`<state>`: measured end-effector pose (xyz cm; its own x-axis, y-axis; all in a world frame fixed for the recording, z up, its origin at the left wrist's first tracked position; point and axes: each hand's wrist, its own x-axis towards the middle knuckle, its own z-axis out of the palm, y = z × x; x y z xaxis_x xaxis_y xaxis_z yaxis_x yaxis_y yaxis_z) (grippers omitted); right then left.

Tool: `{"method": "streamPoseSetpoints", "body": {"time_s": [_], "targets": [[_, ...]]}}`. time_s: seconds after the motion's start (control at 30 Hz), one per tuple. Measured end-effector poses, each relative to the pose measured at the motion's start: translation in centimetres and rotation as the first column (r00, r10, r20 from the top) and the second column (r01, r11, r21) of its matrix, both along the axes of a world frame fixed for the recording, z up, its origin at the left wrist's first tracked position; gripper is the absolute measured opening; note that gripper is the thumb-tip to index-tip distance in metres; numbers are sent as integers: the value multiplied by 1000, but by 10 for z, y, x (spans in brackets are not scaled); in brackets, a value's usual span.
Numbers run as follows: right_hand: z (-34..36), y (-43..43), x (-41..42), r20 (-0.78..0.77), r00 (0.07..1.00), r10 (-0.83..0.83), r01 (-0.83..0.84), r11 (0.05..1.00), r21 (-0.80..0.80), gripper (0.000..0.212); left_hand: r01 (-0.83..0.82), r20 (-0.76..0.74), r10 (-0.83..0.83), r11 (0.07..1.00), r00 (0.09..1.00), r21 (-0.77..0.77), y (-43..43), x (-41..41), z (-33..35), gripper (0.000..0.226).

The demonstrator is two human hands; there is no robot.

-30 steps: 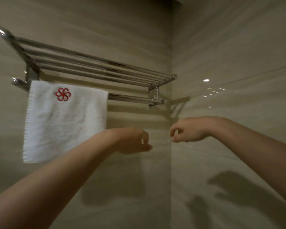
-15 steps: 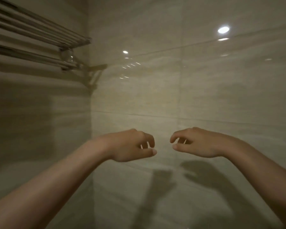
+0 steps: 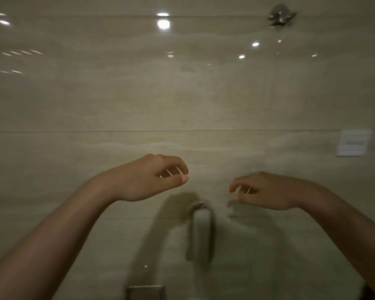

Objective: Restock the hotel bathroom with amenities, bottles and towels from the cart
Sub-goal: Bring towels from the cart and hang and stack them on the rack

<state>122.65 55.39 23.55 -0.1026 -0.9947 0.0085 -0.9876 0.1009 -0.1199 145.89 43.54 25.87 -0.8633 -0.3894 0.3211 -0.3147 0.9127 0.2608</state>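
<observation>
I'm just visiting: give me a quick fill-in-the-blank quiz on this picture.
1. The left hand sits ____ in the picture than the right hand.
2. Both hands hold ____.
3. The white wall plate is nearer the ____ hand.
Missing: higher; nothing; right.

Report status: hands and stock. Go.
Left hand and right hand empty, fingers loosely curled. No stock in view. Tiled wall ahead, blurred metal fixture below the hands.

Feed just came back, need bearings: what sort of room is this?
Probably a bathroom: glossy beige tiled wall, a chrome fitting high on it, and a blurred metal fixture lower down.
</observation>
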Motion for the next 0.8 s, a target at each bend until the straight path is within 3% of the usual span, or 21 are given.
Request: {"method": "streamPoseSetpoints", "body": {"time_s": [0.37, 0.8], "targets": [[-33, 157, -233, 83, 913, -399, 398, 917, 30, 33, 397, 23, -399, 915, 917, 69, 84, -306, -45, 29], [-71, 251, -408, 253, 716, -650, 649, 754, 100, 26, 724, 47, -742, 664, 668, 185, 149, -566, -93, 27]]}}
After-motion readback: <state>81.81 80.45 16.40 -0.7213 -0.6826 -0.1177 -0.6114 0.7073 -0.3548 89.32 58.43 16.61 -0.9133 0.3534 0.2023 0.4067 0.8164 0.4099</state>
